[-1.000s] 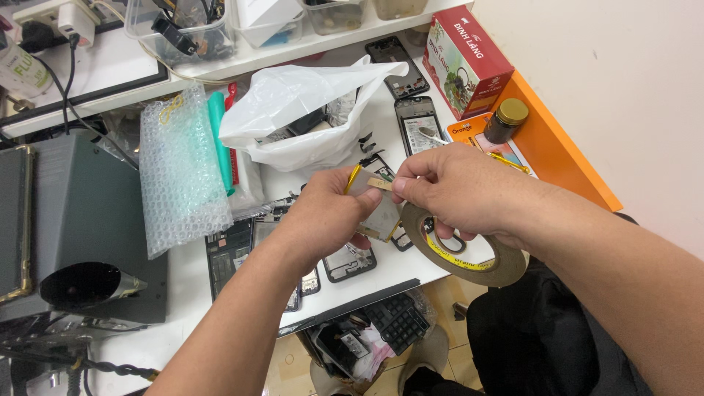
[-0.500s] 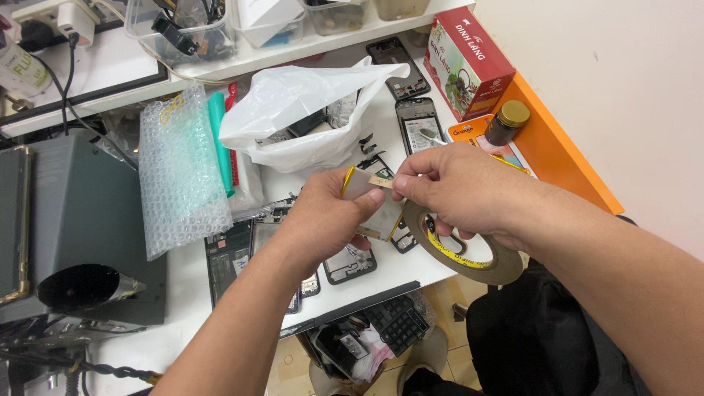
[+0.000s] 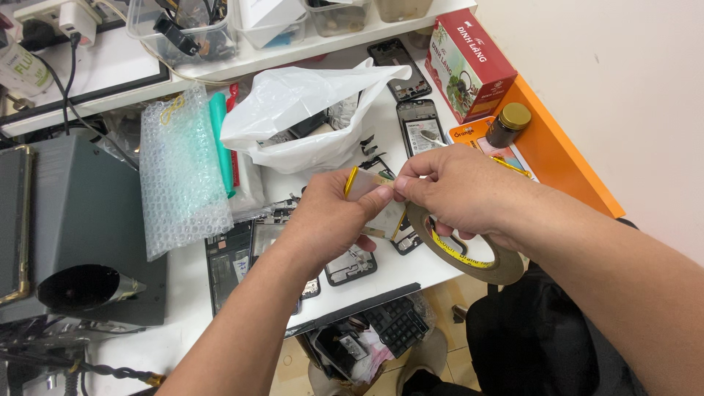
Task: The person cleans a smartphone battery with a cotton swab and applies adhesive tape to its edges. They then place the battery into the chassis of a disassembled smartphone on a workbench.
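From the head camera, I have both hands up over the near edge of the white table (image 3: 411, 275). My left hand (image 3: 330, 220) is clenched around one small flat piece with a yellow edge (image 3: 361, 183), thumb and fingers pinching it so only its top shows. My right hand (image 3: 458, 194) meets it from the right, thumb and forefinger pinched on the same piece, and one roll of tape (image 3: 469, 253) hangs around the fingers of that hand, just below the knuckles, above the table's near right corner. Under my hands lie several opened phone frames (image 3: 352, 265) along the near edge; I cannot count them all, as my hands cover some. Two more phone frames (image 3: 418, 125) lie toward the far right side of the table. One white plastic bag (image 3: 301, 110) sits at the middle of the far side, one sheet of bubble wrap (image 3: 176, 176) on the left side, with one green tool (image 3: 220, 139) beside it. At the far right corner stand one red box (image 3: 469, 62) and one small dark jar with a gold lid (image 3: 508, 125).
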